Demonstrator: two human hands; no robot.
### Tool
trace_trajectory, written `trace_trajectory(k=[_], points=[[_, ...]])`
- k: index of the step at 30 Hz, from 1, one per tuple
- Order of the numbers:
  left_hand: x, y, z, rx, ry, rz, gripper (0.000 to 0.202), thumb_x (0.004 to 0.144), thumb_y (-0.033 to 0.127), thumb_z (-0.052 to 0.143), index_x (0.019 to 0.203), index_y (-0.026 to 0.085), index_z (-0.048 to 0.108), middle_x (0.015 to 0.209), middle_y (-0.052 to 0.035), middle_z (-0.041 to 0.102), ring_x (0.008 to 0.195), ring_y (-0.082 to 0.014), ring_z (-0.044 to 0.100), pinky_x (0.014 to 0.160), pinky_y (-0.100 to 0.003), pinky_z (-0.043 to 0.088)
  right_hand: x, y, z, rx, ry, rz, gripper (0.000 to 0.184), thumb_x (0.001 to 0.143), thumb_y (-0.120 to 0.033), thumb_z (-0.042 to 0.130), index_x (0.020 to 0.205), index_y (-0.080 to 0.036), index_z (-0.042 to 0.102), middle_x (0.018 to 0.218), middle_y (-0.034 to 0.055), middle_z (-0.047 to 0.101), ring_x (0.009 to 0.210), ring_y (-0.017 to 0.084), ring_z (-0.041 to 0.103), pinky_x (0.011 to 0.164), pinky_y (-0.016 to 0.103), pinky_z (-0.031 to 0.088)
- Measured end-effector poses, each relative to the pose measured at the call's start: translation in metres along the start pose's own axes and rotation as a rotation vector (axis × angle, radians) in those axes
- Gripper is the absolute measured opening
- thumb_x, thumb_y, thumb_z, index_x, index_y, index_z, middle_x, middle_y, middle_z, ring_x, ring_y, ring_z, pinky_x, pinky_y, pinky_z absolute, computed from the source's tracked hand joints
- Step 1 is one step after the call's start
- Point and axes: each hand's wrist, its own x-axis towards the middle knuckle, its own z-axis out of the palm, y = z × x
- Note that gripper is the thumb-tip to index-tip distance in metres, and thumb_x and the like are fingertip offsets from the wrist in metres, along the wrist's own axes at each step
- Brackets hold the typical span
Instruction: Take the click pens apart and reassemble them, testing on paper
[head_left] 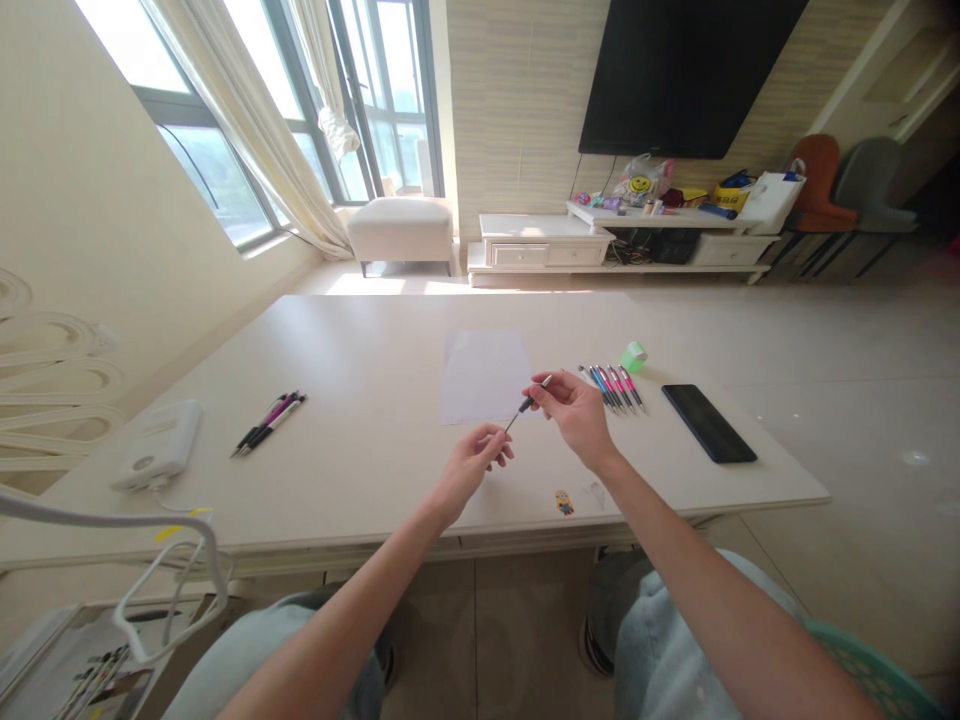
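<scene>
A home living room. A wall-mounted television [686, 70] hangs above a low white media cabinet [547, 245] cluttered with household bits, a padded ottoman [403, 230] sits under curtained windows [247, 130], and upholstered chairs [847, 195] stand nearby.

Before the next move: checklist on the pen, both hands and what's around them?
1. Both ends of the pen pinched, lower by left hand, upper by right hand: ok.
2. The pen clear of the table: ok.
3. Tip of the pen out or in: cannot tell.
4. The sheet of paper flat, nothing on it: ok.
5. The row of pens apart from right hand: ok.
6. The phone wholly on the table: ok.
</scene>
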Motion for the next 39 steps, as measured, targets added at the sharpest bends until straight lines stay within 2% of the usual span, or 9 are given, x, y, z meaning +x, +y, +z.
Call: trace_trajectory(k=[6,10,13,17,20,22,25,31,39], points=[[0.000,-0.002,0.001,-0.023,0.014,0.000,0.040,0.083,0.056,0.046,0.086,0.018,0.056,0.079,-0.0036,0.063,0.068,-0.0119,0.055,0.061,-0.023,0.038,0.002,-0.003,-0.005,0.026,0.041,-0.021,0.033,0.072,-0.044,0.067,0.090,-0.017,0.060,0.085,0.0092,0.070,0.062,0.015,0.062,0.050,0.026,0.044],[-0.001,-0.001,-0.001,-0.025,0.028,-0.010,0.040,0.083,0.056,0.045,0.087,0.018,0.055,0.081,-0.0042,0.062,0.069,-0.0119,0.054,0.061,-0.022,0.037,0.007,-0.004,-0.018,-0.032,0.112,-0.077,0.031,0.072,-0.044,0.067,0.086,-0.017,0.062,0.082,0.0079,0.069,0.066,0.016,0.061,0.052,0.026,0.045],[-0.003,0.000,-0.003,-0.042,0.037,-0.002,0.037,0.084,0.054,0.046,0.088,0.018,0.056,0.080,-0.0035,0.062,0.069,-0.0115,0.053,0.062,-0.022,0.037,0.008,0.001,-0.030,-0.202,0.149,-0.059,0.032,0.072,-0.047,0.066,0.082,-0.017,0.065,0.072,0.0062,0.066,0.060,0.016,0.058,0.048,0.026,0.043],[-0.004,0.001,-0.006,-0.052,0.051,-0.003,0.037,0.081,0.054,0.049,0.086,0.018,0.058,0.080,-0.0032,0.063,0.068,-0.0116,0.054,0.062,-0.023,0.038,-0.003,0.015,-0.039,-0.489,0.078,-0.017,0.023,0.079,-0.040,0.058,0.081,-0.018,0.063,0.069,0.0048,0.066,0.056,0.016,0.060,0.051,0.028,0.043],[-0.005,0.000,-0.007,-0.065,0.070,-0.006,0.037,0.081,0.054,0.050,0.086,0.018,0.058,0.080,-0.0032,0.063,0.068,-0.0116,0.053,0.062,-0.024,0.037,-0.019,0.029,-0.038,-0.853,-0.006,-0.074,0.014,0.081,-0.032,0.055,0.078,-0.021,0.061,0.073,0.0044,0.067,0.065,0.018,0.062,0.062,0.029,0.042],[-0.006,0.000,-0.008,-0.065,0.077,-0.008,0.037,0.081,0.053,0.050,0.087,0.018,0.058,0.080,-0.0033,0.062,0.069,-0.0116,0.053,0.062,-0.023,0.037,-0.029,0.038,-0.035,-1.056,-0.080,-0.059,0.012,0.083,-0.029,0.052,0.078,-0.021,0.060,0.072,0.0041,0.067,0.067,0.019,0.062,0.061,0.028,0.038],[-0.006,0.000,-0.008,-0.069,0.075,-0.015,0.036,0.081,0.053,0.050,0.086,0.018,0.058,0.080,-0.0033,0.062,0.069,-0.0119,0.052,0.061,-0.023,0.036,-0.039,0.051,-0.030,-1.207,-0.145,-0.005,0.008,0.084,-0.026,0.051,0.085,-0.022,0.058,0.076,0.0031,0.067,0.069,0.017,0.061,0.059,0.027,0.034],[-0.005,0.001,-0.008,-0.092,0.062,-0.012,0.034,0.082,0.052,0.051,0.087,0.019,0.058,0.080,-0.0029,0.060,0.068,-0.0120,0.050,0.061,-0.023,0.035,-0.040,0.063,-0.028,-1.191,-0.144,0.058,0.014,0.083,-0.027,0.054,0.095,-0.022,0.052,0.077,-0.0001,0.064,0.067,0.014,0.058,0.058,0.025,0.030],[-0.004,0.000,-0.007,-0.103,0.051,-0.013,0.035,0.081,0.052,0.051,0.087,0.018,0.058,0.080,-0.0032,0.061,0.069,-0.0121,0.051,0.062,-0.024,0.036,-0.039,0.067,-0.026,-1.151,-0.126,0.027,0.013,0.081,-0.025,0.055,0.094,-0.022,0.053,0.079,0.0000,0.063,0.067,0.014,0.057,0.058,0.024,0.029]])
